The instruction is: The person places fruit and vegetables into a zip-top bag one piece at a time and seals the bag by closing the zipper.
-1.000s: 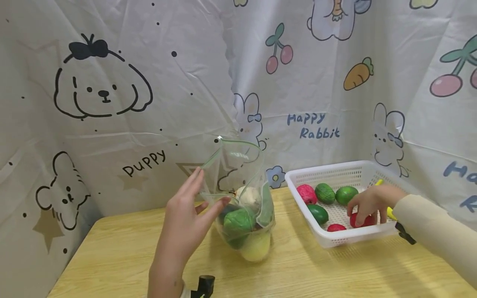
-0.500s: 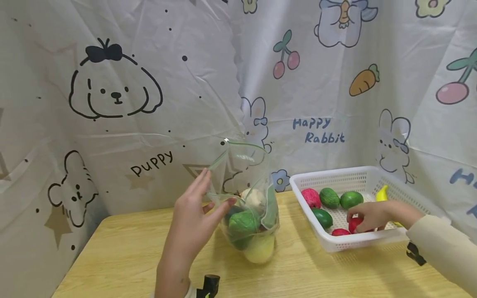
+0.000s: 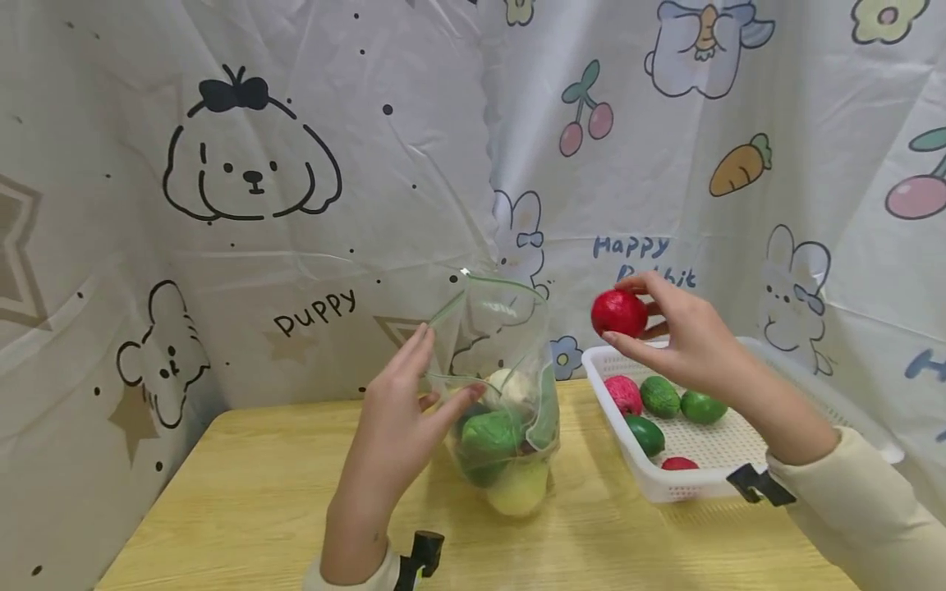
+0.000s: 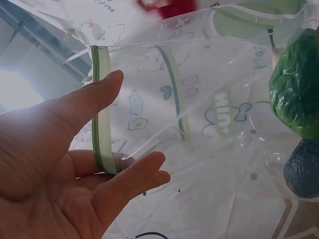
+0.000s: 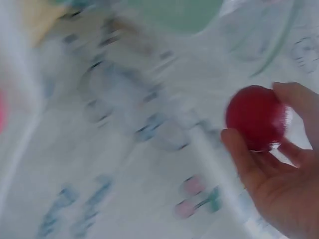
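My left hand (image 3: pixel 402 419) touches the open mouth of a clear zip bag (image 3: pixel 498 328) with thumb and fingers spread apart. In the left wrist view, the bag's green zip edge (image 4: pixel 102 124) runs between thumb and fingers. Through the film show a green leafy vegetable (image 3: pixel 489 435), a whitish bulb (image 3: pixel 510 390) and a yellow piece (image 3: pixel 520 488) at the bottom. Between thumb and fingertips, my right hand (image 3: pixel 683 332) holds a glossy round red fruit (image 3: pixel 617 313) up above the basket's near-left corner, to the right of the bag.
A white plastic basket (image 3: pixel 643 468) stands on the wooden table (image 3: pixel 244 484) at the right. In it lie several fruits, including a pink one (image 3: pixel 623 396), a green bumpy one (image 3: pixel 659 397) and a dark green one (image 3: pixel 645 435). A printed curtain (image 3: pixel 414 205) hangs behind.
My right hand has taken the red fruit from the basket and lifted it up and left towards the bag. My left hand keeps its place at the bag's mouth. The head view has shifted slightly.
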{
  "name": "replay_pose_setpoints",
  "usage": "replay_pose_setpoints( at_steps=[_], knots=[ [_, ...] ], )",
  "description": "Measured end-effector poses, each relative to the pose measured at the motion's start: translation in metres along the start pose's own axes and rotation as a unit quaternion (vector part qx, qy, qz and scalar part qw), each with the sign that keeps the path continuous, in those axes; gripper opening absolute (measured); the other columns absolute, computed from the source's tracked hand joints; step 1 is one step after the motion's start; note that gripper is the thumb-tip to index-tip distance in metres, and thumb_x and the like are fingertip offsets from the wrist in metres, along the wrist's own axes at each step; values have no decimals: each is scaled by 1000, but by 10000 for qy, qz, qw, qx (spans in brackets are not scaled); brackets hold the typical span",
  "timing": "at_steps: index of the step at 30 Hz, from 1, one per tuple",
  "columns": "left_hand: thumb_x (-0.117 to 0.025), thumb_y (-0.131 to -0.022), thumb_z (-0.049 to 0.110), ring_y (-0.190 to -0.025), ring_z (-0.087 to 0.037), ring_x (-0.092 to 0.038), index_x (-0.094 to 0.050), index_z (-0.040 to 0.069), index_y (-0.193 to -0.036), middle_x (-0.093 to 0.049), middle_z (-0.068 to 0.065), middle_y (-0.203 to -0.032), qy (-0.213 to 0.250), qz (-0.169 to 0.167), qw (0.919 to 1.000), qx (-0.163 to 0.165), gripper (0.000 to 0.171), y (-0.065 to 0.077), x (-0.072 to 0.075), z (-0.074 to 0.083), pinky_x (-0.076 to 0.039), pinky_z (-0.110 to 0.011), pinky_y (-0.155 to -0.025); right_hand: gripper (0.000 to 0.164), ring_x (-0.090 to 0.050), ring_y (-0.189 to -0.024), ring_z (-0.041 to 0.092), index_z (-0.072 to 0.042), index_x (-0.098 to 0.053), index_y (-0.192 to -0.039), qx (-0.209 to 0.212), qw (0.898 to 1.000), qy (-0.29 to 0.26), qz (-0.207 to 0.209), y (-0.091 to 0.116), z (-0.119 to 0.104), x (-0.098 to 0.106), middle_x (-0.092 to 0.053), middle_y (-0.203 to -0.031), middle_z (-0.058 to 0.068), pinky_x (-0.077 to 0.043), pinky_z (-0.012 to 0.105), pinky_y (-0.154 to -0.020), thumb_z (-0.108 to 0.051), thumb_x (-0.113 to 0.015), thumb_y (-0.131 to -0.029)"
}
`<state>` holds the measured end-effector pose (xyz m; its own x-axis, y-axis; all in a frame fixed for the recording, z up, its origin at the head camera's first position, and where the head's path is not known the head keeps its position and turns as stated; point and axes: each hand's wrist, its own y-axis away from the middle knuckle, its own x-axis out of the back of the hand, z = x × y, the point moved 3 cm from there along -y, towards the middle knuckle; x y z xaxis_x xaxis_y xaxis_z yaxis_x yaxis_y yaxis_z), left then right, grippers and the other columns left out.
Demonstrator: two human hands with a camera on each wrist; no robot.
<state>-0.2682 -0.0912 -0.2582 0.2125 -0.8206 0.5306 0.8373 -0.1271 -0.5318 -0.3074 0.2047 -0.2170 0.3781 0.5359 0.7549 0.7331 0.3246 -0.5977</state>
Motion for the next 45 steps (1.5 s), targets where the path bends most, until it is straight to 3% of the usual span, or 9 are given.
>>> replay_pose_setpoints(
  at_steps=[3,7,11,14,24,31,38,41,45],
  knots=[
    [-67,-78,47,-136,-24,-31,-31,5,-144,-23,-7,-156,22,-46,10000,49,86,0,-2,-1,-56,-25,-84,57,-64,-87,17,-13,-50,-126,595,9962,-230,585,-10,-37,4,-63,-116,11,-64,41,-66,-26,-75,-77],
    [-67,-78,48,-136,-24,-31,-32,5,-144,-24,-7,-156,88,-78,9999,73,86,2,-4,-2,-57,-27,-84,60,-60,-95,14,-15,-50,-131,1292,9860,-644,835,-18,-70,2,-62,-123,9,-64,39,-68,-18,-76,-77],
    [-67,-78,47,-136,-23,-30,-32,4,-144,-25,-8,-156,173,-77,9998,39,86,2,-5,-2,-58,-28,-83,61,-58,-103,16,-13,-50,-132,1696,9779,-880,852,-26,-86,-7,-59,-127,11,-63,38,-69,-12,-75,-77],
    [-68,-78,46,-136,-23,-30,-32,5,-144,-26,-7,-155,189,-74,9998,53,85,2,-6,-2,-58,-28,-83,61,-57,-105,18,-11,-50,-132,1753,9767,-916,832,-29,-89,-14,-59,-128,12,-63,39,-70,-11,-75,-77],
    [-68,-78,44,-135,-22,-31,-34,4,-143,-27,-8,-155,144,-50,9999,10,84,2,-6,0,-58,-28,-82,61,-55,-109,19,-14,-46,-135,1591,9815,-840,654,-31,-83,-29,-53,-134,10,-62,42,-77,-18,-72,-80],
    [-73,-80,26,-134,-24,-34,-36,2,-142,-30,-12,-153,-33,16,10000,-35,76,2,-3,0,-57,-32,-85,51,-45,-124,19,-14,-48,-134,1496,9834,-754,699,-25,-80,-27,-50,-137,10,-58,46,-85,-18,-65,-86],
    [-73,-79,27,-133,-23,-35,-35,4,-143,-28,-10,-154,113,-21,9999,52,78,2,1,-1,-58,-30,-83,49,-46,-122,25,-11,-51,-131,920,9915,-228,887,4,-60,-7,-51,-135,11,-57,54,-83,-14,-66,-85],
    [-73,-79,25,-133,-23,-36,-35,4,-143,-28,-10,-154,59,-10,10000,-10,77,1,2,-1,-58,-28,-82,48,-45,-122,33,-12,-50,-131,271,9980,40,577,28,-37,-2,-46,-138,14,-52,63,-85,-22,-65,-86],
    [-73,-79,23,-133,-23,-36,-35,4,-142,-29,-11,-154,-62,37,9999,-72,77,0,3,-1,-58,-26,-81,48,-43,-119,44,-9,-52,-127,-450,9968,365,-551,58,1,-10,-45,-135,22,-44,71,-89,-36,-61,-89]
  ],
)
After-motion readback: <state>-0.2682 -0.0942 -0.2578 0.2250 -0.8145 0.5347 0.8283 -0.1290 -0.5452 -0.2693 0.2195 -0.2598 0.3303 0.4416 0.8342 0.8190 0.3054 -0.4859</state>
